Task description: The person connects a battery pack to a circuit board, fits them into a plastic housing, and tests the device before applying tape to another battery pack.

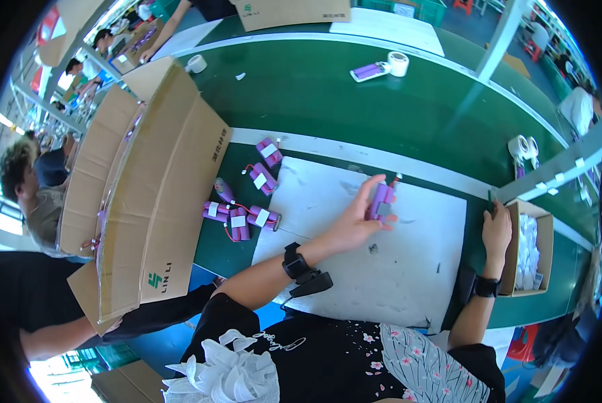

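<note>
The left hand [356, 225] grasps a purple pack of cylindrical cells [381, 200] between thumb and fingers, over a scuffed white rectangular mat [412, 282]. The right hand [497, 235] is just beside a small open brown cardboard box [547, 242] of white packets [528, 252], its fingertips near a thin green stick [490, 196], though I cannot tell whether they grip it. By the mat's left edge, several purple packs with white labels [239, 225] lie near a large brown cardboard carton [173, 168].
</note>
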Motion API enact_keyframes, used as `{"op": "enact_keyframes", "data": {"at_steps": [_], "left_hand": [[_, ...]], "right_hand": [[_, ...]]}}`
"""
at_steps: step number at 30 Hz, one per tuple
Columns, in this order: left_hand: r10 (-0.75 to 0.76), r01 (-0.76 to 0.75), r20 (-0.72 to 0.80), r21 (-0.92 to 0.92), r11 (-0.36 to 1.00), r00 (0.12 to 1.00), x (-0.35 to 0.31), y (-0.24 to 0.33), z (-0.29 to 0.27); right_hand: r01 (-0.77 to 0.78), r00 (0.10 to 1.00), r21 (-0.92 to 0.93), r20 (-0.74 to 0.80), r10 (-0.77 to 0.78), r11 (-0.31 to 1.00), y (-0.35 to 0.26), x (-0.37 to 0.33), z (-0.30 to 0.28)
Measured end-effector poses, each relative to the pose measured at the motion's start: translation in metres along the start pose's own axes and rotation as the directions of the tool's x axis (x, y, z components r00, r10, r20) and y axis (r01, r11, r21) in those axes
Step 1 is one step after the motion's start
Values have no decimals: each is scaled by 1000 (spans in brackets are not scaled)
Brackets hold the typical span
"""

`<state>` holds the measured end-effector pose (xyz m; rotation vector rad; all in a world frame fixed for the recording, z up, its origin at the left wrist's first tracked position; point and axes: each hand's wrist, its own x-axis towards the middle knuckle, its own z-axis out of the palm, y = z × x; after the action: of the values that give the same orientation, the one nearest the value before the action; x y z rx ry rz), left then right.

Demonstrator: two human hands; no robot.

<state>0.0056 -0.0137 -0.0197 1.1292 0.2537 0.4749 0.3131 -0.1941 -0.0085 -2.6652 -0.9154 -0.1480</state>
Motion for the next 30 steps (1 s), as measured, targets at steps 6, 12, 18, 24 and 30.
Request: {"op": "enact_keyframes", "data": {"at_steps": [6,12,18,24,30], "left_hand": [[-133,132,46,24,991,990,-3,6,2],[-133,129,64,69,989,989,4,6,9],[-127,129,67,-22,991,990,2,1,7],[-119,118,106,22,993,987,6,4,7],[-105,105,15,5,994,994,3,9,8]], "right_hand": [[-16,998,-11,62,17,1000,-8,2,-2],[59,998,-38,-3,-59,998,43,18,26],[10,999,-34,51,-8,999,24,18,18],[9,998,-104,58,-3,994,34,22,24],[25,999,-113,44,-20,993,33,20,21]]}}
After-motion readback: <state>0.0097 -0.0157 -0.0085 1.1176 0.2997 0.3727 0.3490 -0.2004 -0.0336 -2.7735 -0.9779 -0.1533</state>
